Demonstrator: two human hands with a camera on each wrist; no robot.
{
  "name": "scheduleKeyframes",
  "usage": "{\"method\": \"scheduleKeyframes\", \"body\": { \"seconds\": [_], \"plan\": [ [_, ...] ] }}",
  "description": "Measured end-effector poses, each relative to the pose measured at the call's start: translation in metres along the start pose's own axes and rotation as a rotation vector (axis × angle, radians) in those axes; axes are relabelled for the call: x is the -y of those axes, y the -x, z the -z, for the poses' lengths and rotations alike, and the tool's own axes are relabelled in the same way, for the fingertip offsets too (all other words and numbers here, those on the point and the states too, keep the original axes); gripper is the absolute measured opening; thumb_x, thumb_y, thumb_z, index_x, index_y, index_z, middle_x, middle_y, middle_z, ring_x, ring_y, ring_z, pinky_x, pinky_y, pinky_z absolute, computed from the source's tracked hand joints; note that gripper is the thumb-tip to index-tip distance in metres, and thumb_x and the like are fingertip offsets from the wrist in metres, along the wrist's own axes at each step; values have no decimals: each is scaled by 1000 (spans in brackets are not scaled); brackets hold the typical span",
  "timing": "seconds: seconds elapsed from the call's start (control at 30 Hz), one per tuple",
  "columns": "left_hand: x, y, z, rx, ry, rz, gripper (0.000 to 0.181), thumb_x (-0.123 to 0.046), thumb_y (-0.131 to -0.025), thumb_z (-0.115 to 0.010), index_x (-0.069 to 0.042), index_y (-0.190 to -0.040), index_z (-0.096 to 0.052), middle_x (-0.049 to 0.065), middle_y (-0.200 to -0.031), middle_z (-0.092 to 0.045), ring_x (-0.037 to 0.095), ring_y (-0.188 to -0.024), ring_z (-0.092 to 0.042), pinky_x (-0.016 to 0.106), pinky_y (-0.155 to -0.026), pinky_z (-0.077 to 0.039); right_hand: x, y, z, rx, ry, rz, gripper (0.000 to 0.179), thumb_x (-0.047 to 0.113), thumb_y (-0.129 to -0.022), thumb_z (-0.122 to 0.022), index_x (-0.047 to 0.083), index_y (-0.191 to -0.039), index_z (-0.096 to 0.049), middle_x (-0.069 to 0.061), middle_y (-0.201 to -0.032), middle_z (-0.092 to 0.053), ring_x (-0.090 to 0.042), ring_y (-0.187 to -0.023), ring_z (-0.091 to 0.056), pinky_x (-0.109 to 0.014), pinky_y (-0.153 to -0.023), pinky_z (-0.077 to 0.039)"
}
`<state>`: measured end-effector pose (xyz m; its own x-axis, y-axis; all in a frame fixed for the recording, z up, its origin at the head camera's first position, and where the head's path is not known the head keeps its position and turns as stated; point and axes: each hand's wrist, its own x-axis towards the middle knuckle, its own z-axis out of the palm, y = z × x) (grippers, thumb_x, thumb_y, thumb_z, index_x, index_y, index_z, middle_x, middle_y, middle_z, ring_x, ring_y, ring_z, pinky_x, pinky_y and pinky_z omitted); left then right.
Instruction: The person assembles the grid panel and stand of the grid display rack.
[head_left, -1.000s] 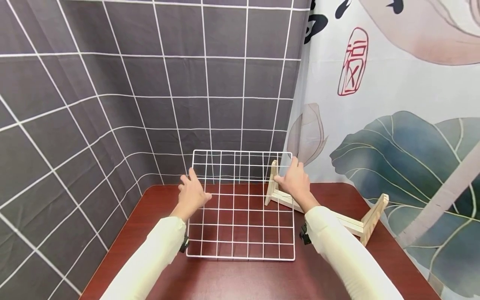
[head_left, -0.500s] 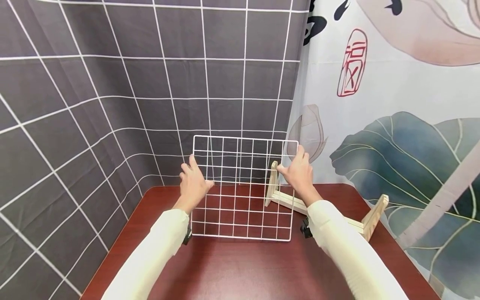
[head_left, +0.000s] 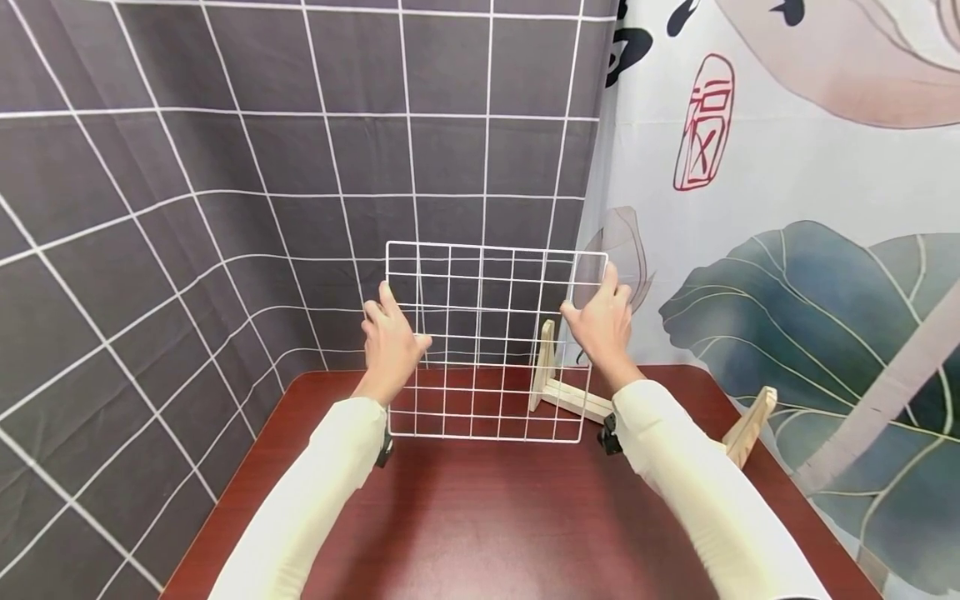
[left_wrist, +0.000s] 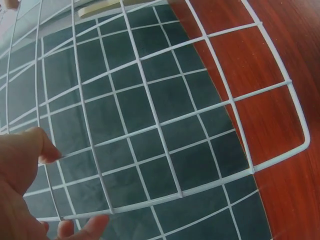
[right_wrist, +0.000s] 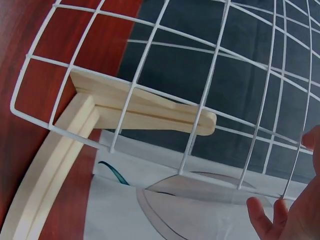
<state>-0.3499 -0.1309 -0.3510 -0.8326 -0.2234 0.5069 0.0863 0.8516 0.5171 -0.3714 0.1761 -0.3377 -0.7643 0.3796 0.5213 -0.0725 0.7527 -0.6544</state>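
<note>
A white wire grid panel point(head_left: 483, 437) is held up over the table, leaning slightly, its top right corner a little lower than the top left in the head view. My left hand point(head_left: 390, 346) grips its left edge, thumb across the front wires and fingers around the outer wire. On the opposite edge my right hand point(head_left: 602, 323) grips in the same way. Through the mesh, a pale wooden stand point(head_left: 573, 398) with two upright end pieces shows behind the panel; my right forearm hides part of it. The right wrist view shows one stand end point(right_wrist: 155, 111) beyond the wires.
The red-brown table point(head_left: 480, 517) lies beneath both arms. A dark grey cloth point(head_left: 450, 158) with white lines hangs at the back and left. To the right hangs a white cloth point(head_left: 645, 167) printed with leaves and flowers.
Both hands have raised the grid panel and carried it away from me; its lower edge has moved up in the view. The wooden stand has stayed where it was.
</note>
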Motion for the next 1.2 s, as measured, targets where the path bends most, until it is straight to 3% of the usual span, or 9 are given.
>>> {"method": "scheduleKeyframes", "body": {
  "seconds": [0.3, 0.47, 0.7, 0.9, 1.2],
  "plan": [
    [-3, -5, 4, -18, 6, 7, 119, -19, -71, -87, -7, -160, -10, 33, -140, -33, 53, -112, -53, 57, -77, -59, 9, -9, 6, -3, -8, 29, 97, 33, -79, -75, 23, -160, -21, -30, -125, -53, -53, -98, -60, -63, -85, -51],
    [-9, -17, 11, -54, 48, 23, 120, -16, -70, -85, -13, -161, -8, 28, -139, -34, 49, -117, -49, 58, -76, -58, 19, -18, 12, -31, -27, 63, 98, 31, -80, -75, 21, -161, -20, -30, -125, -55, -55, -99, -59, -65, -87, -50],
    [-17, -29, 12, -83, 78, 30, 119, -17, -71, -86, -14, -162, -9, 24, -134, -36, 46, -123, -46, 56, -81, -58, 31, -26, 20, -51, -63, 47, 98, 28, -80, -76, 22, -161, -21, -29, -127, -54, -57, -100, -58, -65, -88, -50],
    [-20, -27, 4, -69, 81, 33, 117, -15, -72, -83, -13, -162, -8, 24, -133, -35, 46, -122, -45, 56, -84, -57, 26, -26, 19, -52, -56, 33, 97, 27, -81, -76, 22, -161, -22, -29, -128, -53, -58, -99, -59, -65, -89, -50],
    [-18, -11, -4, -55, 100, 34, 106, -3, -77, -68, -9, -162, -6, 25, -137, -33, 45, -119, -44, 53, -73, -59, 24, -25, 15, -73, -50, 59, 97, 25, -79, -77, 20, -160, -24, -30, -123, -54, -58, -97, -59, -65, -88, -50]
  ]
}}
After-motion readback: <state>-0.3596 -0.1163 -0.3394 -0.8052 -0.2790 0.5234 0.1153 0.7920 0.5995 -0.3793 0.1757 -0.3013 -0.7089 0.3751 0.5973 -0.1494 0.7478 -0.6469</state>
